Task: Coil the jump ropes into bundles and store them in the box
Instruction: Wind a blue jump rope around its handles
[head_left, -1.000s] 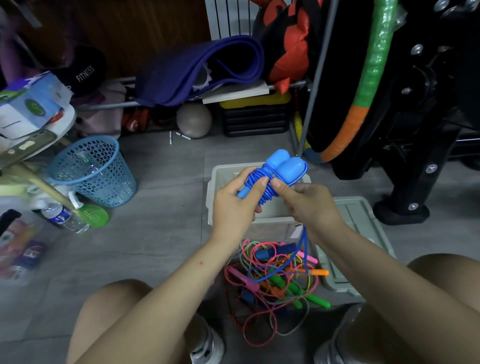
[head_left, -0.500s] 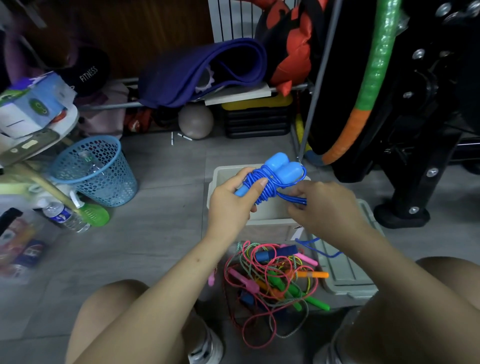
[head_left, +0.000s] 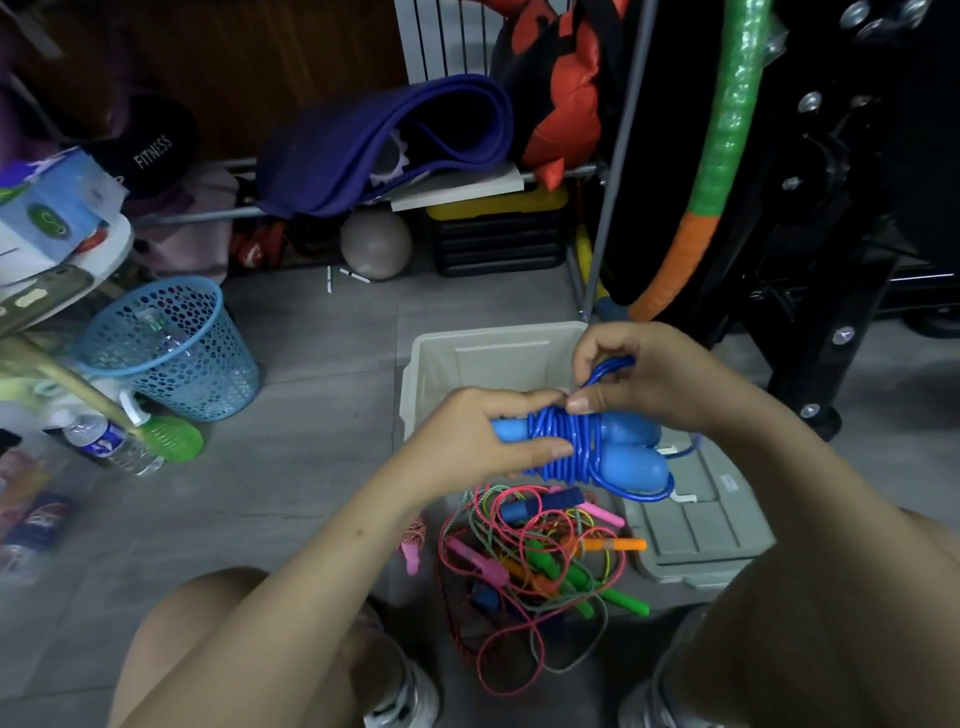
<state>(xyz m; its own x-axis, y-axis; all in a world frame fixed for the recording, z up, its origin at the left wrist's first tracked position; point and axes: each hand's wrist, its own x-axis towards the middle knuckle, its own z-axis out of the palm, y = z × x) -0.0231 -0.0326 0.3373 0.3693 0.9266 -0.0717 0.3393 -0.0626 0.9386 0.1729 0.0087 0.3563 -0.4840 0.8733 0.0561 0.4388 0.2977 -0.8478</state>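
The blue jump rope (head_left: 582, 447) is wound tight round its two fat handles, just above the box (head_left: 467, 358). Left hand (head_left: 467, 441) fingers grip it; right hand (head_left: 639, 374) fingers pinch a loop. It now lies sideways, lower than before.

Blue mesh basket (head_left: 171, 349): stood on the grey floor, well left of the hands, a clear bottle seen inside. Water bottle (head_left: 106, 440) and green-capped spray bottle (head_left: 163, 434): laid just below the basket. Purple rolled mat (head_left: 384, 143): laid on a low rack beyond the hands. Grey ball (head_left: 375, 244): placed under that rack. Black and yellow case (head_left: 501, 228): set right of the ball. Green and orange hoop (head_left: 727, 130): hung up and right of the hands, against black equipment.
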